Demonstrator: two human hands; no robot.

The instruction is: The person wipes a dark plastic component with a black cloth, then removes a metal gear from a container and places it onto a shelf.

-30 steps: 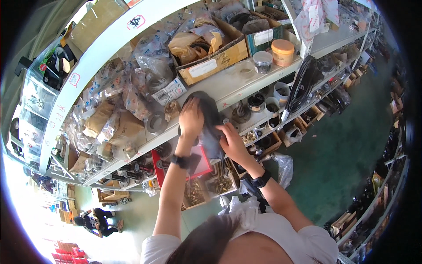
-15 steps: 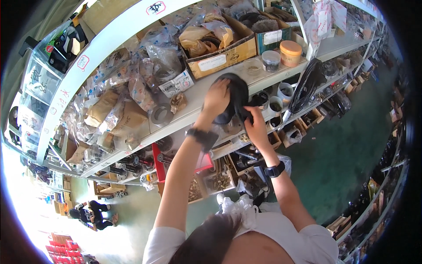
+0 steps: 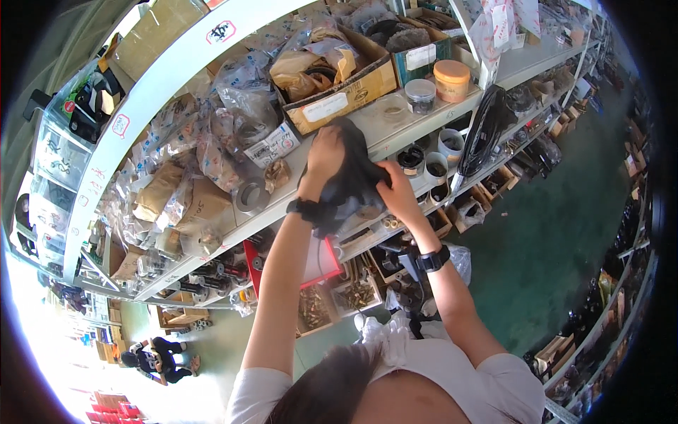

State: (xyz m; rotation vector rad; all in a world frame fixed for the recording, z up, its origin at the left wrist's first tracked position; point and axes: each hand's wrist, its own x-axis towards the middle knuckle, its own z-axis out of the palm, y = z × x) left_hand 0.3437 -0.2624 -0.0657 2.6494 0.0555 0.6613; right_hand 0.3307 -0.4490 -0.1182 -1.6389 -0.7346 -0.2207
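Black cloth-like item (image 3: pixel 346 180): seen in the head view, the only one given; held up before the front edge of the shelf, below the cardboard box. Whether it is a cloth or a bag, and whether the shelf is touched by it, cannot be told.
Left hand (image 3: pixel 325 154): laid over the item's upper left part; the fingers are bent against the dark material, but whether a fold is gripped cannot be told.
Right hand (image 3: pixel 397 191): the item's right edge appears to be held in a narrow pinch between thumb and fingers.
Stage of handling: judged to be midway; the item is already taken up by both hands, while its lower part is left hanging loose and creased, neither laid flat nor neatly folded.
Shelf (image 3: pixel 402 136): a cardboard box (image 3: pixel 339 106), a clear jar (image 3: pixel 421 97) and an orange tub (image 3: pixel 452 80) are kept on it; a metal ring (image 3: pixel 244 201) is set left of the hands.
Lower level: a red-rimmed tray (image 3: pixel 322 279) is partly covered by the left forearm.
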